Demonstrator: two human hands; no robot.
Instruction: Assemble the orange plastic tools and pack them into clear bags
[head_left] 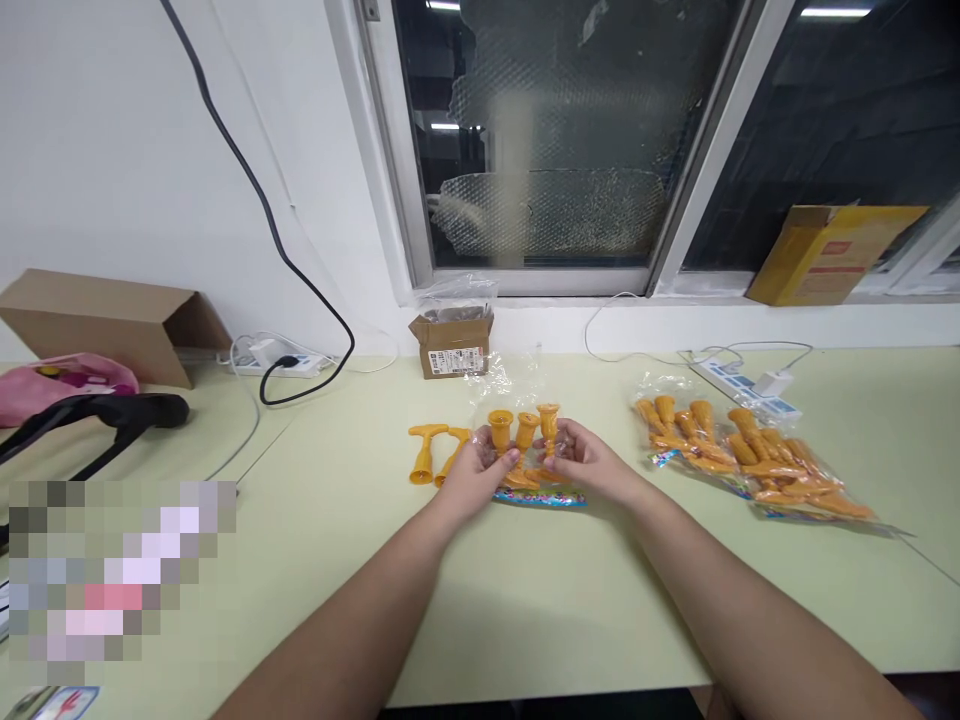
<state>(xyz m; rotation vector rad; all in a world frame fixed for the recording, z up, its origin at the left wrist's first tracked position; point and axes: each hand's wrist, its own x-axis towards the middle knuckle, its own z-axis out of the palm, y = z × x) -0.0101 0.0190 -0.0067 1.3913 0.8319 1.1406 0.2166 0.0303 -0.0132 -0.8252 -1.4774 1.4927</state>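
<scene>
Several orange plastic pieces (526, 432), T-shaped with flared cup-like ends, stand in a clear plastic bag (536, 498) with a colourful printed blue strip along its near edge. My left hand (480, 470) grips the left side of this bag, thumb across the front. On the right side, my right hand (581, 462) has its thumb and fingers closed around the bag by the rightmost piece. Just left of my left hand, a loose orange piece (424, 452) lies on the table, and a second one (454, 452) is partly covered by that hand.
Filled bags of orange pieces (750, 455) lie to the right. Behind my hands stands a small open cardboard box (454, 345). Power strips (746, 388) and cables run along the wall. A larger cardboard box (97, 320), pink bag (67, 385) and black strap-like object (112, 408) occupy the left.
</scene>
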